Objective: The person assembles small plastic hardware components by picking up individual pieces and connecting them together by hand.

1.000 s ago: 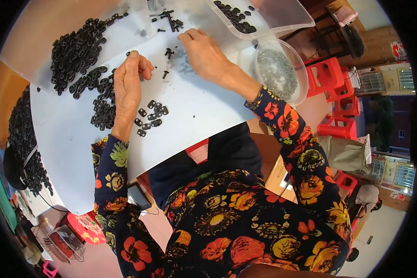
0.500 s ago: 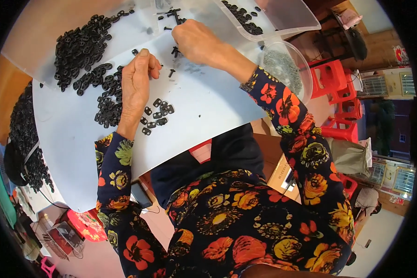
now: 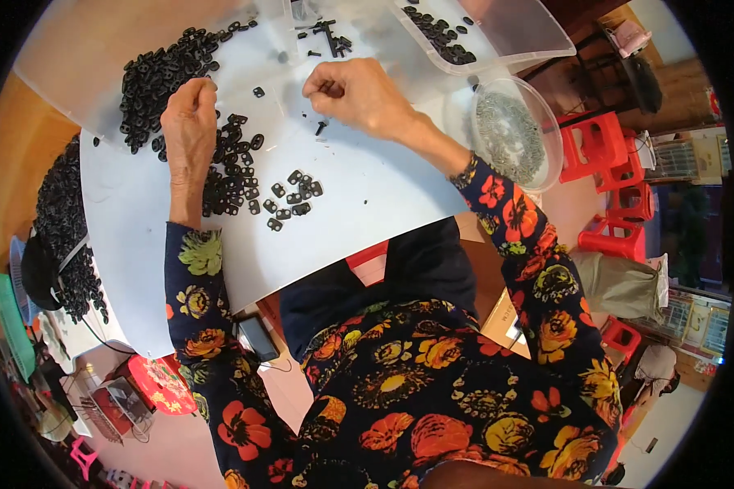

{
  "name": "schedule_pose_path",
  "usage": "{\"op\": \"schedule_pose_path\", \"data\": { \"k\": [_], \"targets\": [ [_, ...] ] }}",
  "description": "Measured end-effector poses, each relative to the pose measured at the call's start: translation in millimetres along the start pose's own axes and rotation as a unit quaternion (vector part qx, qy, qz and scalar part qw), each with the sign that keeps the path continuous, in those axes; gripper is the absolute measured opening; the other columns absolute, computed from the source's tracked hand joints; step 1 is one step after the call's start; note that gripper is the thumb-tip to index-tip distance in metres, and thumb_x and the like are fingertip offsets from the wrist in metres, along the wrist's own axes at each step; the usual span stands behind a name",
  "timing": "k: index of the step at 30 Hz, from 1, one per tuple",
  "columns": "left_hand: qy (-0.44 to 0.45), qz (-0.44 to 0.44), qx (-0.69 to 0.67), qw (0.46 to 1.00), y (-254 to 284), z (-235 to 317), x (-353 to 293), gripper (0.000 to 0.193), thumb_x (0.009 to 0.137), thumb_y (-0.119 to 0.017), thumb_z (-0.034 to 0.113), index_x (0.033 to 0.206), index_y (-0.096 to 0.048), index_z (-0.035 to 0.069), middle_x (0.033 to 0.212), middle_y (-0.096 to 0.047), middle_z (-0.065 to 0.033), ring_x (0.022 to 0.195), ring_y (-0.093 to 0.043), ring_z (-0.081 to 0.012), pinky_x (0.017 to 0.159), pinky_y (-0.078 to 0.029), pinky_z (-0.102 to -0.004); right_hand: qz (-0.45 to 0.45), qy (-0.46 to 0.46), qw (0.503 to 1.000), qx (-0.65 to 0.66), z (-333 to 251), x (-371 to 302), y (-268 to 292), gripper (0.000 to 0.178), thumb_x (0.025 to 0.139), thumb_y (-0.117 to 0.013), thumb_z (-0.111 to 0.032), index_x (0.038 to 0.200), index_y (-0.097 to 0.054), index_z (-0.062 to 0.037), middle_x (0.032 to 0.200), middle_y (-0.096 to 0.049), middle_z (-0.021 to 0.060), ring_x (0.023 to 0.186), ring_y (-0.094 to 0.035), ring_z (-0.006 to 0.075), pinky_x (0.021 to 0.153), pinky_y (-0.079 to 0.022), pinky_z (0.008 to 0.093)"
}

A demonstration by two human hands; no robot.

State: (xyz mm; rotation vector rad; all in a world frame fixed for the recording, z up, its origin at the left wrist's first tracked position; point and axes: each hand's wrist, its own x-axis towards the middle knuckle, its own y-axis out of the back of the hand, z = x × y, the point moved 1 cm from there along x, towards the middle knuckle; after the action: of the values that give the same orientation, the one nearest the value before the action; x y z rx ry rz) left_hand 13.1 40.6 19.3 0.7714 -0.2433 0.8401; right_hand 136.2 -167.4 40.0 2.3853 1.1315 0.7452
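Note:
My left hand (image 3: 189,122) is at the right side of a big heap of small black oval plastic pieces (image 3: 159,77), its fingers bent together. Whatever those fingertips hold, if anything, is hidden. Over the middle of the white tabletop (image 3: 367,179), my right hand (image 3: 360,96) is closed, thumb against curled fingers, and I cannot make out anything in it. Just below its fingers lies a small black peg-like part (image 3: 320,128). A single black piece (image 3: 258,92) sits between the two hands. Nearer me is a loose group of two-holed black pieces (image 3: 294,194), with a denser cluster (image 3: 230,183) beside my left wrist.
A clear plastic bin (image 3: 506,55) holding black pieces stands far right. Below it is a round clear tub (image 3: 553,155) of small silvery parts. More black pegs (image 3: 334,41) lie at the far middle. Another black heap (image 3: 57,220) is left of the table; red stools (image 3: 587,147) stand right.
My left hand has moved left, from the middle of the table to the heap. My right hand has drawn back nearer me from the far pegs. The whole view has shifted slightly.

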Motion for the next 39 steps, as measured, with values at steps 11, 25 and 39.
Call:
{"op": "schedule_pose_path", "data": {
  "k": [11,25,39],
  "targets": [
    [-0.216,-0.141,0.190,0.947,25,-8,4,0.015,0.077,-0.059,-0.001,0.091,-0.060,0.004,0.080,-0.051,-0.0121,0.086,-0.049,-0.0316,0.077,-0.043,-0.0392,0.025,0.113,0.993,0.012,-1,-13,-22,0.010,0.074,-0.058,0.002,0.084,-0.057,-0.0004,0.076,-0.060,0.0082,0.061,-0.057,0.0174,0.057,-0.048,0.0283],
    [-0.117,-0.256,0.214,0.935,23,18,9,0.008,0.079,-0.060,0.005,0.084,-0.057,0.000,0.080,-0.055,-0.0096,0.081,-0.051,-0.0255,0.075,-0.044,-0.0344,-0.002,-0.021,0.972,0.234,0,-19,-15,0.014,0.076,-0.054,0.000,0.087,-0.063,0.0006,0.061,-0.054,0.0014,0.056,-0.050,0.0065,0.053,-0.042,0.0221],
    [-0.195,-0.258,0.147,0.935,-14,51,-14,0.013,0.080,-0.060,0.006,0.092,-0.061,0.004,0.075,-0.057,-0.0094,0.076,-0.053,-0.0243,0.070,-0.045,-0.0348,0.044,-0.073,0.934,0.348,8,-13,-7,0.014,0.081,-0.050,-0.003,0.086,-0.063,0.0017,0.064,-0.056,0.0008,0.057,-0.053,0.0062,0.054,-0.045,0.0219]
  ]
}}
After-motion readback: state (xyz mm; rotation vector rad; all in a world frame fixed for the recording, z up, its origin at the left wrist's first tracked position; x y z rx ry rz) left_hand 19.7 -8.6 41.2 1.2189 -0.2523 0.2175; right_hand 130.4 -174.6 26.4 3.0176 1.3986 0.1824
